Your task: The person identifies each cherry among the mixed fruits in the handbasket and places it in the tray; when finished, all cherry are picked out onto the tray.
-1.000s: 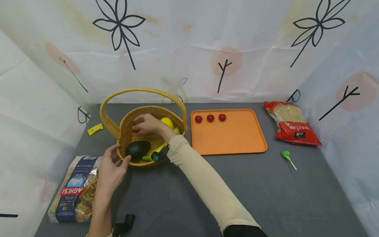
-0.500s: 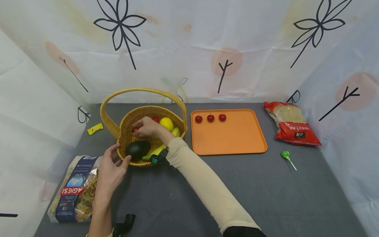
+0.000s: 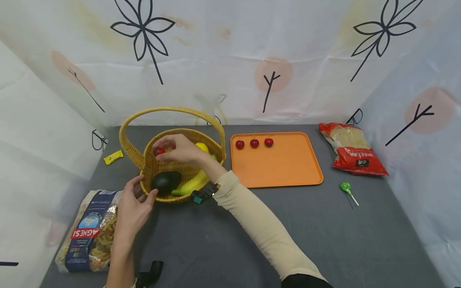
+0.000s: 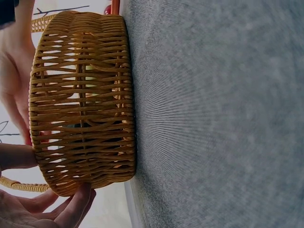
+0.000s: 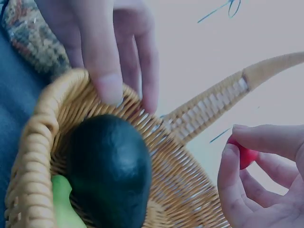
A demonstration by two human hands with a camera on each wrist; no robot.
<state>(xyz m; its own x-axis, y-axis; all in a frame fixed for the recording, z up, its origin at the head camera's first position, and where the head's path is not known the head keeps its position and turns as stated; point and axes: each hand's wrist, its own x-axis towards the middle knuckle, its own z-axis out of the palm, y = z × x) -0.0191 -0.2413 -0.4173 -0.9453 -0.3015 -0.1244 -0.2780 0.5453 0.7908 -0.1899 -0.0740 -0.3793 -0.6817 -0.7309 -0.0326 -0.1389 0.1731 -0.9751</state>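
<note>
My right hand (image 3: 183,149) is over the wicker basket (image 3: 145,170) and pinches a red cherry (image 5: 248,157) between thumb and fingertips. On the basket's near left rim, my left hand (image 3: 133,210) grips the edge, thumb on the inner side and fingers outside. Inside the basket a dark green avocado (image 3: 166,182) lies close to the left thumb. A yellow banana (image 3: 194,184) with a green tip is beside it. A yellow lemon (image 3: 202,147) is partly hidden behind the right hand.
An orange tray (image 3: 277,168) with three cherries (image 3: 254,143) stands right of the basket. A pasta bag (image 3: 84,236), a yellow wrapped candy (image 3: 113,157), a red snack bag (image 3: 360,158) and a green lollipop (image 3: 345,187) lie around. The basket's tall handle (image 3: 173,109) arches overhead.
My right hand has risen from inside the basket toward its back left rim, with the cherry now plainly seen in its fingers. The left hand has kept its grip on the rim.
</note>
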